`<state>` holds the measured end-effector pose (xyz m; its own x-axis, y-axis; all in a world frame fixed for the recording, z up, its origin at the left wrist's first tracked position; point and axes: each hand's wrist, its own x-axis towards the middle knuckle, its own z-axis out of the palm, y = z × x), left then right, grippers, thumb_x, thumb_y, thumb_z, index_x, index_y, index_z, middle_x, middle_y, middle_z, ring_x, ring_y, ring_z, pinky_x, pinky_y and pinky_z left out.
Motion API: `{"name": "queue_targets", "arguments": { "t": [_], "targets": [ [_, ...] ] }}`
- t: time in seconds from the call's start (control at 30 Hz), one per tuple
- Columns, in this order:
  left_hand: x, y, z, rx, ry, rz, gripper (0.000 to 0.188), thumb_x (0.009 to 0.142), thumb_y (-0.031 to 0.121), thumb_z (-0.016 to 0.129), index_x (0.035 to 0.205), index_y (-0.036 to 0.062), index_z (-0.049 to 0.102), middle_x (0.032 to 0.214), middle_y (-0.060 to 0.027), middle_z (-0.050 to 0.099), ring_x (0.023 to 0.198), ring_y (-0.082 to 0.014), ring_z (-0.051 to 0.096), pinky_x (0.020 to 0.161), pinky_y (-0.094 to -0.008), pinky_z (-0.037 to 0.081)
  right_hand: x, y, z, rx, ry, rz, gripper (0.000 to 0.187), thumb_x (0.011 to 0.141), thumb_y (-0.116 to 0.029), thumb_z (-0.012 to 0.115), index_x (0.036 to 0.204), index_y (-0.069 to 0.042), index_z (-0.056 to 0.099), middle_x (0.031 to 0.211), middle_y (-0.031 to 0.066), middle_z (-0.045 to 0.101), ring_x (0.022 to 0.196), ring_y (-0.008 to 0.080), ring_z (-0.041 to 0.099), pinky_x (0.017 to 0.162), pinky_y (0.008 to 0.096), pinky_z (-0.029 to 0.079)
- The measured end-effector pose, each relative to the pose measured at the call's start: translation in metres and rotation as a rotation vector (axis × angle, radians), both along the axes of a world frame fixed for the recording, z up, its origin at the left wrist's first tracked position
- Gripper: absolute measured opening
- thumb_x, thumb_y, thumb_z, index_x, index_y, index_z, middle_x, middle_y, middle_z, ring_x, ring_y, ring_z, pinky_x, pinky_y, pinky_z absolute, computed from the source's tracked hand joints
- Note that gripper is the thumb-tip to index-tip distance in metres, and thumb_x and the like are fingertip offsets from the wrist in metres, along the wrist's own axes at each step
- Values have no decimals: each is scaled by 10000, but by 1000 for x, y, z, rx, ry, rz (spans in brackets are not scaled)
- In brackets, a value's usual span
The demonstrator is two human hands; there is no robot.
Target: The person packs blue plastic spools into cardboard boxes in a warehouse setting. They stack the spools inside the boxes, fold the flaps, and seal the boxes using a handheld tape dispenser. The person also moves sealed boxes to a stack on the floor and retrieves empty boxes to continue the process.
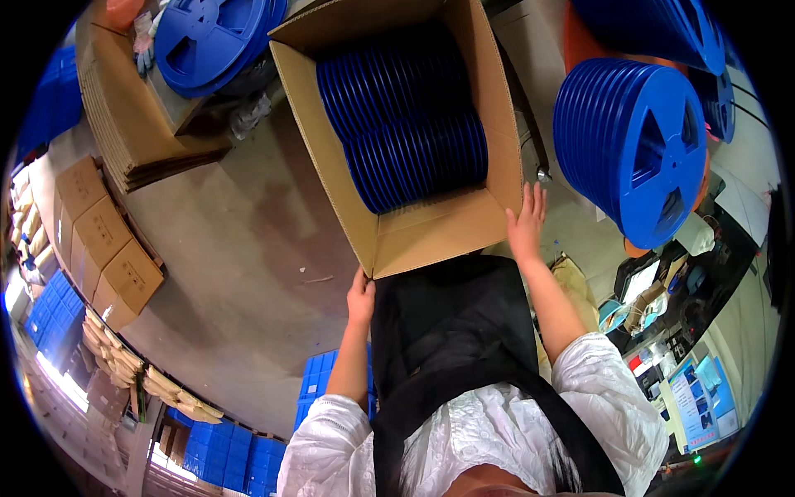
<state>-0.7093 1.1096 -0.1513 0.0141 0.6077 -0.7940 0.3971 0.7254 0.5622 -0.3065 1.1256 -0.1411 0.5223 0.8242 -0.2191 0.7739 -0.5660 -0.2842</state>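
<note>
An open cardboard box [431,244] stands in front of me, its flaps up. Two rows of blue plastic reels [414,161] are packed inside it on edge. At the near left corner of the box, my left hand [362,300] has its fingers bent and closed against the cardboard edge. My right hand [527,228] lies along the near right side of the box, fingers stretched and slightly apart, with its palm toward the cardboard. Neither hand touches the reels. The undersides of both hands' grips are partly hidden.
To the right stands a row of blue reels [662,157] on an orange support. Flattened cardboard [137,108] and a large blue reel [211,41] are at the far left. Closed cartons [108,240] stand at the left. A cluttered desk [704,306] is at the right.
</note>
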Motion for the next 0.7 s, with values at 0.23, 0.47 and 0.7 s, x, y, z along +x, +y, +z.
{"name": "queue_targets", "arguments": {
  "t": [0.23, 0.47, 0.7],
  "targets": [
    [-6, -41, -30, 33, 464, -610, 498, 873, 140, 508, 1349, 13, 438, 1401, -208, 435, 1323, -384, 364, 1108, -441, 305, -91, 78, -51, 152, 376, 288, 453, 767, -64, 663, 1210, -86, 572, 1246, 96, 552, 1092, 307, 535, 910, 417, 455],
    [4, -34, -39, -45, 524, -964, 482, 906, 223, 464, 1369, 92, 438, 1453, -108, 397, 1368, -321, 322, 1103, -511, 283, -138, 139, -153, 119, 163, 249, 272, 739, -94, 681, 1003, -81, 623, 1265, 101, 540, 1138, 280, 507, 916, 425, 413],
    [-10, -15, -45, 122, 559, -958, 409, 905, 224, 497, 1294, 101, 515, 1381, -95, 465, 1313, -316, 390, 1066, -477, 332, -152, 144, -174, 16, -30, 297, 294, 742, -103, 644, 1027, -51, 594, 1348, 98, 491, 1182, 246, 476, 928, 428, 375]
  ]
}}
